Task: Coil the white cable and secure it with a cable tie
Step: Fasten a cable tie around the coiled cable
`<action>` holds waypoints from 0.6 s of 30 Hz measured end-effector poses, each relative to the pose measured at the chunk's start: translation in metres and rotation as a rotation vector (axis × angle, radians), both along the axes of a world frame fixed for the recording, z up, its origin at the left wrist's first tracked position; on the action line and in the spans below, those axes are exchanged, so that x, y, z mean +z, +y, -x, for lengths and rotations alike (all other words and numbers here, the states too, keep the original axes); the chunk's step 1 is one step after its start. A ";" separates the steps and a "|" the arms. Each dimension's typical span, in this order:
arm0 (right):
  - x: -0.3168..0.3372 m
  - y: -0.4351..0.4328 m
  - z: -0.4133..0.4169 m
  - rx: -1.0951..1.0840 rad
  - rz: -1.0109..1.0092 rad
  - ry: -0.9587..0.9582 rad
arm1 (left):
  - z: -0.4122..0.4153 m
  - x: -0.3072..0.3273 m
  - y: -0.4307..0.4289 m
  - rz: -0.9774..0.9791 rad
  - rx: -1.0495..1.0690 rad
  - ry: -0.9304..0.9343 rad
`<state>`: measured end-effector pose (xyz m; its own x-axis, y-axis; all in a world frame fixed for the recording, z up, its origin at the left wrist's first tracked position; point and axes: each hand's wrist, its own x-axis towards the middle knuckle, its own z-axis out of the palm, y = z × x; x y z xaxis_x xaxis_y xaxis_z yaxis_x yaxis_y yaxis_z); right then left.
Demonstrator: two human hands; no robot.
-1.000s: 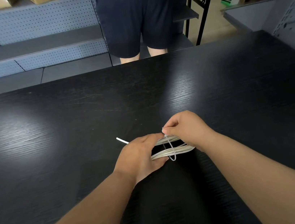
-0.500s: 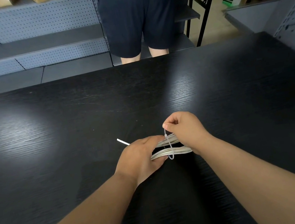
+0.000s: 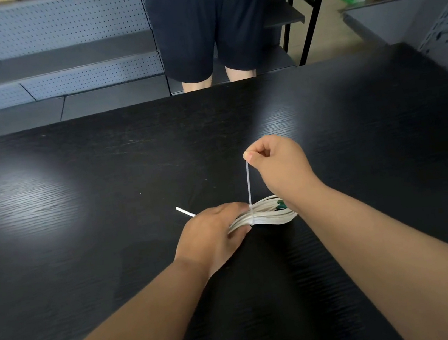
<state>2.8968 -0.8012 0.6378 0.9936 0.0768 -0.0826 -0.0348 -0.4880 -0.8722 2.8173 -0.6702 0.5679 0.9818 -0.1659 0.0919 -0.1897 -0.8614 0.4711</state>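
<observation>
The white cable (image 3: 266, 215) lies coiled in a flat bundle on the black table (image 3: 80, 219). My left hand (image 3: 211, 235) presses down on the bundle's left part and grips it. A thin white cable tie (image 3: 248, 186) is cinched tight around the bundle, and its tail runs straight up. My right hand (image 3: 277, 168) pinches the top of that tail between thumb and forefinger, raised above the coil. A loose white cable end (image 3: 185, 211) pokes out left of my left hand. A small green piece (image 3: 281, 205) shows at the coil's right side.
A person in dark shorts (image 3: 197, 29) stands at the table's far edge. Grey pegboard shelving (image 3: 54, 35) runs behind on the left. A folding table's black legs (image 3: 307, 14) stand at the back right.
My right hand has risen up and away from the coil, drawing the tie's tail out. The loose loop of the tie has closed tight around the bundle. My left hand stays put.
</observation>
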 end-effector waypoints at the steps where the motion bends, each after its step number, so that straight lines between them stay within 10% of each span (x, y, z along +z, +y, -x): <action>1: 0.003 0.001 -0.001 -0.009 -0.013 -0.012 | 0.000 0.000 0.000 0.006 0.003 -0.012; 12: 0.006 -0.010 0.016 0.049 -0.089 -0.036 | 0.001 -0.002 -0.001 0.021 0.016 -0.037; 18: -0.015 -0.018 0.025 0.224 0.202 0.120 | 0.001 0.003 -0.001 0.022 -0.011 0.006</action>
<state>2.8719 -0.8195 0.6233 0.9361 0.2625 -0.2342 -0.0040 -0.6577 -0.7533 2.8160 -0.6714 0.5709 0.9804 -0.1751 0.0900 -0.1966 -0.8487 0.4909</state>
